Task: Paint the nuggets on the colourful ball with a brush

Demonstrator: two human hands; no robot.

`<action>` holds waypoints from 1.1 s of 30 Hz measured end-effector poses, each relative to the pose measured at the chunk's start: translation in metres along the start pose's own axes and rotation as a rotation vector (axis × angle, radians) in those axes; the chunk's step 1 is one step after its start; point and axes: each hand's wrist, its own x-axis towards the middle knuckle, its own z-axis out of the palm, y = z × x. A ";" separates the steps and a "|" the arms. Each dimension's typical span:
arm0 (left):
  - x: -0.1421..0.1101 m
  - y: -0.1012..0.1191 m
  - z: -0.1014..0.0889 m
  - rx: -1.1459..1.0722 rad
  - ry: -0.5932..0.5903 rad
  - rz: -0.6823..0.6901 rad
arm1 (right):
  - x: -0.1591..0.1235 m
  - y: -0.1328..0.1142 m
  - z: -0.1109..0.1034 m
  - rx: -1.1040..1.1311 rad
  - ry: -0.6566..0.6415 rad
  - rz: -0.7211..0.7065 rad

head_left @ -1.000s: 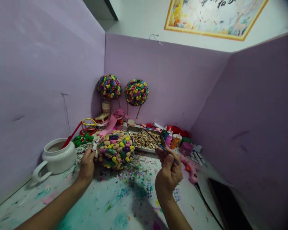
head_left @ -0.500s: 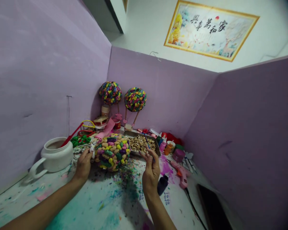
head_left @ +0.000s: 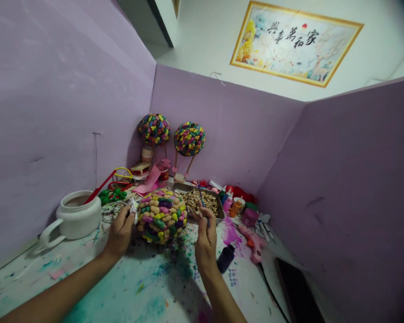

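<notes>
Plainly a two-handed hold

The worktop [head_left: 131, 287] bears blue marks [head_left: 233, 278] too small to read; the poster [head_left: 289, 54], upper right, reads 興事萬和家. At lower centre is the ball [head_left: 162, 216], its white wad [head_left: 134, 211] gripped by the left hand [head_left: 120, 232], probably leaving its sides free. The right hand [head_left: 206, 246] pinches the brush [head_left: 200, 194].

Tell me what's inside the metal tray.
The metal tray holds brown, shell-like pieces. The multicoloured ball and right hand cover parts of its near side; anything beneath the pieces is hidden.
</notes>
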 end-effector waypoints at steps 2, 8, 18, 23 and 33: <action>-0.002 0.003 0.001 0.003 -0.016 0.017 | 0.001 0.000 -0.001 0.003 -0.005 0.002; -0.003 0.008 0.002 0.012 -0.045 0.024 | 0.000 -0.013 -0.001 -0.061 0.134 -0.017; -0.006 0.010 0.003 0.011 -0.023 -0.019 | -0.005 -0.019 0.000 -0.113 0.119 0.059; -0.008 0.015 0.002 0.000 -0.035 -0.025 | -0.006 -0.016 0.000 -0.117 0.123 0.079; -0.012 0.013 -0.003 -0.027 0.026 0.112 | -0.011 -0.007 0.001 -0.080 0.114 0.078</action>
